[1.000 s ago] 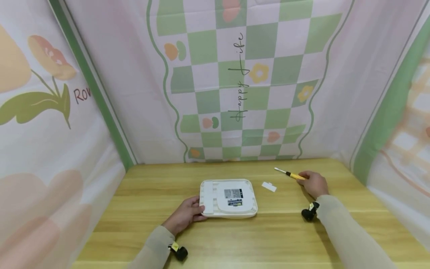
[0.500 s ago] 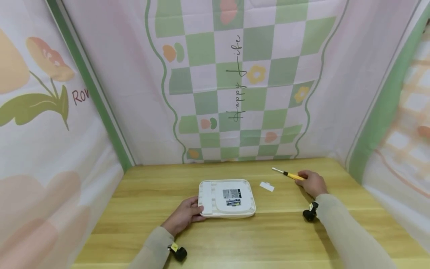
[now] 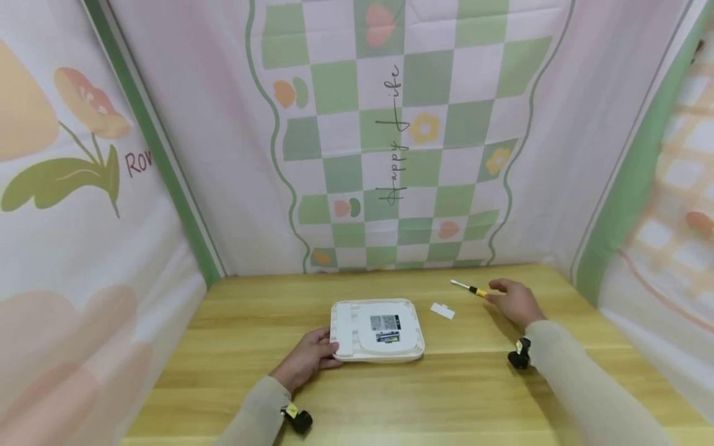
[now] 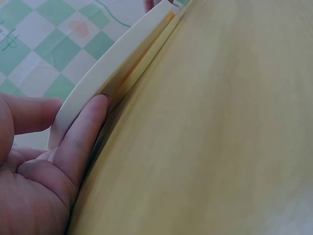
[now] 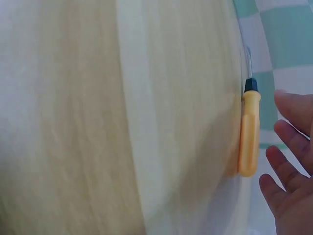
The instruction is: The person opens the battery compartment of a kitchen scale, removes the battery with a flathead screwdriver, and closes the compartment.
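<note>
Left hand (image 3: 305,358) pinched the left edge of the white device (image 3: 365,332) on the table (image 3: 446,390); right hand (image 3: 514,303), fingers loosely spread, empty, beside the screwdriver (image 3: 476,290). Battery-bay step, I judged; next called for steady holding.

The wood-grain table (image 3: 424,402) supports three items. A white rectangular unit (image 3: 365,333) rests near the centre; a small white cover (image 3: 443,311) and a yellow-handled screwdriver (image 5: 250,132) lie to its right.

Right grip (image 3: 515,303) now off the yellow screwdriver (image 5: 250,132), with loose fingers (image 5: 285,171) just beside it.
</note>
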Motion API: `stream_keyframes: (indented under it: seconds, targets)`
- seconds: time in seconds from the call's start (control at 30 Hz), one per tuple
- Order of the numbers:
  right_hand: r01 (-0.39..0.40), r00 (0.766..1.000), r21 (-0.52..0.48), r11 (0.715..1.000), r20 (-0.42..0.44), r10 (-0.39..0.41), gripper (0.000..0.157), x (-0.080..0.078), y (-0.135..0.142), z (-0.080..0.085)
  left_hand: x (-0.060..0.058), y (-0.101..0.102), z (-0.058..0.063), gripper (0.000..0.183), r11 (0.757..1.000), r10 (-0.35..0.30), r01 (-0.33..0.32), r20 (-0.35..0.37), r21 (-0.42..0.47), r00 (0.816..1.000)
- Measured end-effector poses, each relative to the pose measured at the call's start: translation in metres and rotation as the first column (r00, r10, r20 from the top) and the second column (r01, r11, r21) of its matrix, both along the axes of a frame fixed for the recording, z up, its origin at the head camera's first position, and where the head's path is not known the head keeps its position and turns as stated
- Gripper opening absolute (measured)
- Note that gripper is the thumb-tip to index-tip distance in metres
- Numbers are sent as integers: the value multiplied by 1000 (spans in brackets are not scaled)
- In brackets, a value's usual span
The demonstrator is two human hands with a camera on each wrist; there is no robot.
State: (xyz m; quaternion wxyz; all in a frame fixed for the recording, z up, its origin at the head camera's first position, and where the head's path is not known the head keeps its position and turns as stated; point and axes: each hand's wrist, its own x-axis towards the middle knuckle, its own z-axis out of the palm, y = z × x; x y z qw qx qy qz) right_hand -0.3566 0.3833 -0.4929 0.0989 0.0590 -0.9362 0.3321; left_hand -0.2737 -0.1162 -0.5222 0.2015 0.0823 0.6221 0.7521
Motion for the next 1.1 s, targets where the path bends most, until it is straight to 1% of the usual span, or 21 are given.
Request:
stream_keyframes:
  seconds: [0.17, 0.3, 0.4, 0.6, 0.7, 0.93, 1.1]
  targets:
    - [-61, 998, 34, 998, -27, 62, 41, 1, -9, 3, 0, -1, -5, 55, 1000, -8, 8, 3, -3, 1000]
    - [-113, 992, 41, 993, -55, 115, 36, 1, -21, 7, 0, -2, -5, 54, 1000, -8, 8, -5, -8, 1000]
    - [-152, 985, 64, 986, -72, 156, 32, 2, -31, 11, 0, -3, -4, 54, 1000, -9, 8, -9, -13, 1000]
    - [-218, 974, 105, 970, -41, 223, 32, 7, -52, 19, -1, -3, -3, 57, 1000, 1, -1, -7, -10, 1000]
    - [-251, 965, 118, 961, -41, 257, 32, 10, -62, 21, -1, -2, -2, 57, 1000, 4, -4, -3, -11, 1000]
    - [-296, 950, 161, 942, -51, 307, 27, 18, -86, 24, -2, 0, 0, 56, 1000, 6, -6, -2, -7, 1000]
    - [-337, 938, 173, 926, -29, 347, 27, 23, -96, 25, -1, 0, 1, 56, 1000, 9, -9, 1, -12, 1000]
